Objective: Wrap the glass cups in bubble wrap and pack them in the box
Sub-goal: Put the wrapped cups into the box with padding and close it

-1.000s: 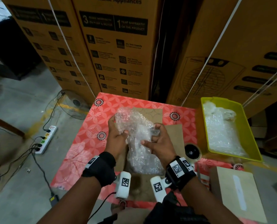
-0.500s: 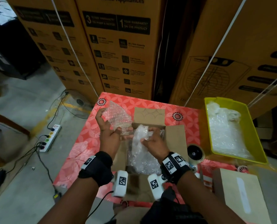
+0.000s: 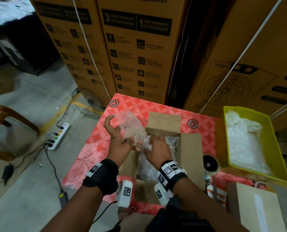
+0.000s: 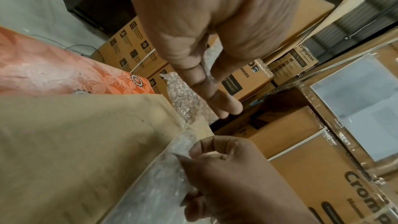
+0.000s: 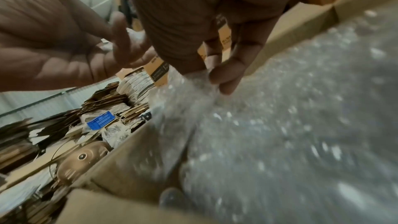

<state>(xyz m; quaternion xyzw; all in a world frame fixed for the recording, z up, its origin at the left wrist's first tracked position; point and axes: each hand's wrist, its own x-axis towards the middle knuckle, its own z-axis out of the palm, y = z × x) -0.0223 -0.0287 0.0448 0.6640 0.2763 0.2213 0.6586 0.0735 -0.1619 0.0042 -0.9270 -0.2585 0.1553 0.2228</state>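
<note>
Holding a sheet of bubble wrap [image 3: 131, 129] between both hands, you stand over the open cardboard box [image 3: 191, 151] in the middle of the head view. Your left hand [image 3: 121, 144] sits just left of centre, palm turned up, thumb raised, fingers spread and nearly straight under the upper part of the sheet; the left wrist view shows those fingers [image 4: 206, 88] lying flat along the plastic rather than curled round it. Your right hand [image 3: 157, 148] is just beside it, above the box opening, and in the right wrist view its thumb and fingertips [image 5: 224, 74] are pinched together on a gathered fold of the wrap. From that pinch the sheet trails down into the box, where more bubble wrap [image 3: 149, 166] fills the inside. Whether a glass cup sits within that bundle you cannot tell; the plastic is crumpled and blurred.

The box rests on a red patterned tablecloth [image 3: 96, 148], flaps folded outward. At centre right a roll of tape [image 3: 210, 164] stands just beside the box's right flap. A yellow plastic tray [image 3: 276, 148] at the right edge of the frame holds further bubble wrap. A closed carton [image 3: 255, 208] lies in the lower right corner. Tall printed appliance cartons [image 3: 136, 47] fill the upper half, and a white power strip [image 3: 60, 136] lies on the floor at centre left.
</note>
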